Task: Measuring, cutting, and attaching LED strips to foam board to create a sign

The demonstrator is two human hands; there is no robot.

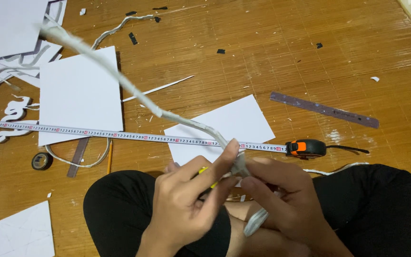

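Hands wrapping a long grey rod over a littered wooden floor

Containers are nowhere among the things shown; the loose items lie flat on the wooden floor (pixel 272 62). Beyond the fingers, a white sheet (pixel 224 128) lies under an extended tape measure (pixel 134 137), whose orange-and-black case (pixel 305 148) sits just past the right fingertips. Farther out on the right side lies a dark grey strip (pixel 324 110). Out to the left of the fingers are a larger white sheet (pixel 79 95), a small roll of dark tape (pixel 42 161) and a pencil (pixel 110 157).

The left hand (pixel 189 195) is closed, thumb and forefinger pinching the grey wrapped rod (pixel 134 90) near its lower end, with something yellow showing between the fingers. The right hand (pixel 281 195) is curled around the same rod just below, its fingers touching those of the left. From the grip, the rod rises away up and to the left, bending slightly, and its short lower end pokes out beneath the right palm, above the person's crossed legs in black trousers (pixel 372 204).
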